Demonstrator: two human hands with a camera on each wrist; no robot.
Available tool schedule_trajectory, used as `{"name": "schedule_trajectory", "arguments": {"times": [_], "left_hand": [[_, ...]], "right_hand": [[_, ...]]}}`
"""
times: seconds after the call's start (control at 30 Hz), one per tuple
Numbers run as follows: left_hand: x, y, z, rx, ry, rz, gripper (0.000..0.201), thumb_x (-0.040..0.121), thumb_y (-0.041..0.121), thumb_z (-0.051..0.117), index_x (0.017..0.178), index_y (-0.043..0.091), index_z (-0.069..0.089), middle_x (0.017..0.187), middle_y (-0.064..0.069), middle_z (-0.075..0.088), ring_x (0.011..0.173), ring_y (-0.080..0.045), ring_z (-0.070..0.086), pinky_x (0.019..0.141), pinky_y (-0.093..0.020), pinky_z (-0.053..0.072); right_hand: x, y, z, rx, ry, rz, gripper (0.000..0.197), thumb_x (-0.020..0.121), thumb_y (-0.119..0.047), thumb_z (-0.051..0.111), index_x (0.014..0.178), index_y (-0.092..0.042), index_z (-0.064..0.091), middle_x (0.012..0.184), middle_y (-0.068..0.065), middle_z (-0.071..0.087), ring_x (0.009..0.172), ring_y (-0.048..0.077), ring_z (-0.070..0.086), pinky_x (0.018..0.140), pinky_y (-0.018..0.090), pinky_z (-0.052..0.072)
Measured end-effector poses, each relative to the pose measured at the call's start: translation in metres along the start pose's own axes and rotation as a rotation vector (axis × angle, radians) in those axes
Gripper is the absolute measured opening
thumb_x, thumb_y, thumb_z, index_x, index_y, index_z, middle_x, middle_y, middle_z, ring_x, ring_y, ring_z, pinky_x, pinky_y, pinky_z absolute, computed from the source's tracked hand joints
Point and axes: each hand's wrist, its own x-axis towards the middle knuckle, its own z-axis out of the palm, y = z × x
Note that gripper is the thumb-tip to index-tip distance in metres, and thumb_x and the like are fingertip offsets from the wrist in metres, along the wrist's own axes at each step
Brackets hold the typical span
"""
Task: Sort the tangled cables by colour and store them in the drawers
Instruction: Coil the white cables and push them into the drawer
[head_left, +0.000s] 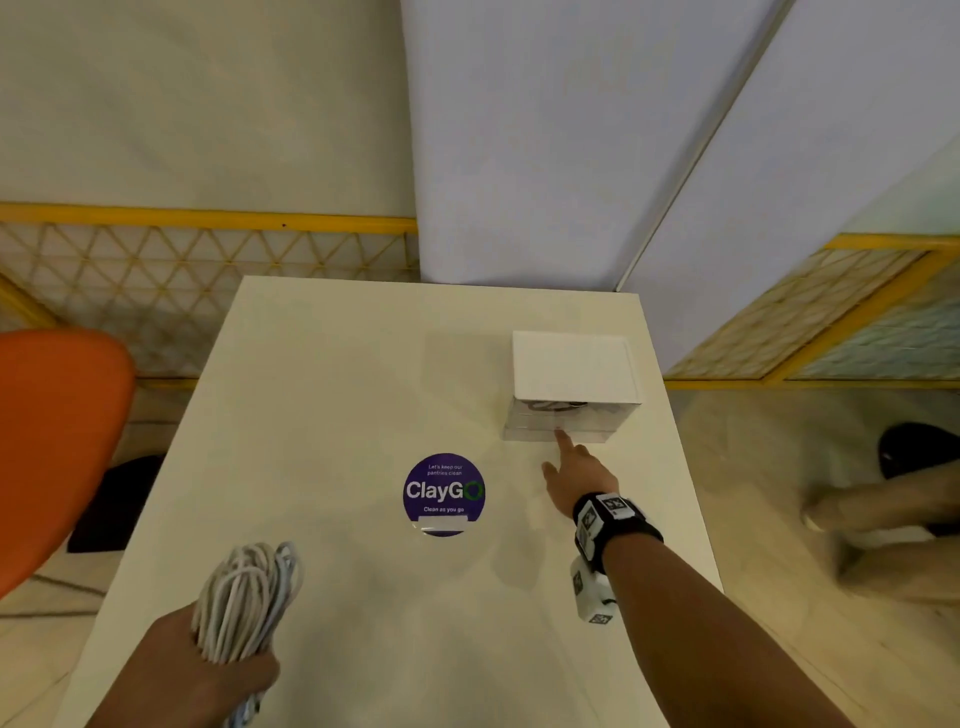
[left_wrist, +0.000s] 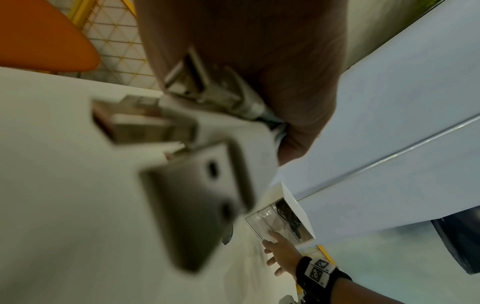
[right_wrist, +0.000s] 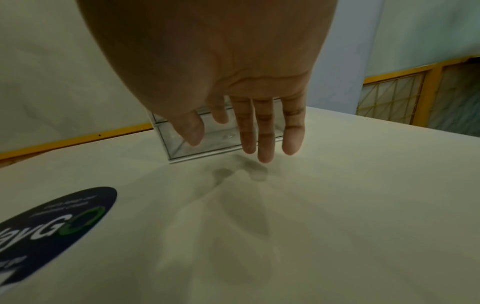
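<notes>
My left hand (head_left: 218, 670) grips a coiled bundle of white cables (head_left: 244, 597) above the table's near left corner. In the left wrist view their white USB plugs (left_wrist: 182, 185) hang blurred under the hand (left_wrist: 259, 61). A small drawer unit (head_left: 571, 364) with a white top and clear drawers stands at the table's far right. Black cables (head_left: 556, 405) lie in its upper drawer. My right hand (head_left: 571, 467) reaches to it with straight fingers (right_wrist: 265, 144), the index fingertip touching the front of a lower clear drawer (right_wrist: 221, 144).
The white table (head_left: 337, 389) carries a round purple ClayGo sticker (head_left: 444, 493) at its middle. An orange chair (head_left: 57, 441) stands to the left. White partition panels (head_left: 545, 156) and a yellow-framed lattice fence (head_left: 208, 270) rise behind. Someone's legs (head_left: 883, 519) are at the right.
</notes>
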Motion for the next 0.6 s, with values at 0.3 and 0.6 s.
{"name": "schedule_trajectory", "arguments": {"times": [0.3,0.6], "left_hand": [[0.019,-0.002,0.001,0.005,-0.038,-0.059,0.048,0.067,-0.015,0.082,0.113,-0.013,0.067,0.100,-0.025,0.066,0.103,-0.044,0.061,0.096,-0.045,0.043],[0.009,0.003,0.003,-0.198,-0.010,0.062,0.055,0.061,-0.022,0.081,0.062,0.026,0.055,0.061,0.010,0.055,0.068,-0.021,0.049,0.079,-0.034,0.035]], "right_hand": [[0.001,-0.005,0.007,-0.108,0.100,-0.028,0.044,0.101,-0.034,0.043,0.139,-0.013,0.038,0.126,0.008,0.060,0.112,0.027,0.059,0.086,0.039,0.049],[-0.023,0.001,0.023,-0.067,0.103,0.005,0.042,0.100,-0.034,0.044,0.135,-0.013,0.040,0.125,0.006,0.061,0.111,0.026,0.060,0.085,0.038,0.050]]}}
